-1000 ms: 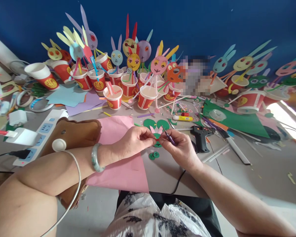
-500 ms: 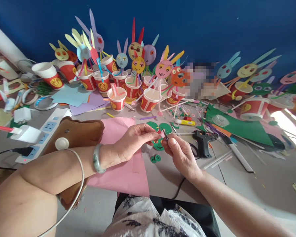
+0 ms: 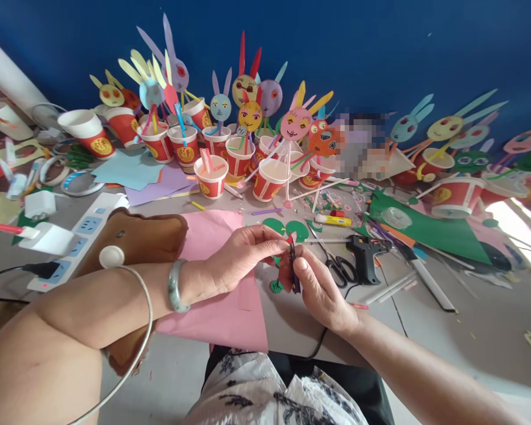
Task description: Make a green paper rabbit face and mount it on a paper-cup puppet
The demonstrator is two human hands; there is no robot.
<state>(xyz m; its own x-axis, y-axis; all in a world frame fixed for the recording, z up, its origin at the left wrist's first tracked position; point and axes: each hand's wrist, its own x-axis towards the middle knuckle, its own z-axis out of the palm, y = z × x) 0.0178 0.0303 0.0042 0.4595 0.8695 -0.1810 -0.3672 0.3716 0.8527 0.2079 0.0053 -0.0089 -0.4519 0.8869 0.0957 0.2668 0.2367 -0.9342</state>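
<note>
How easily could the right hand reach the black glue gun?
Probably yes: the glue gun lies just beyond the right hand, only scissors between them, though that hand pinches a thin dark stick.

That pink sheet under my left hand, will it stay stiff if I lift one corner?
Probably floppy: the pink sheet lies thin and flat. Likely light and easy to slide, though the brown pouch seems to overlap its left edge.

Open passage exists over the bare tabletop (image 3: 469, 330) at the lower right of the frame; the upper centre is blocked by crowded paper cups (image 3: 212, 177), a glue gun (image 3: 363, 257) and scissors (image 3: 340, 270) lie right of centre, and a brown pouch (image 3: 137, 236) occupies the centre left.
</note>
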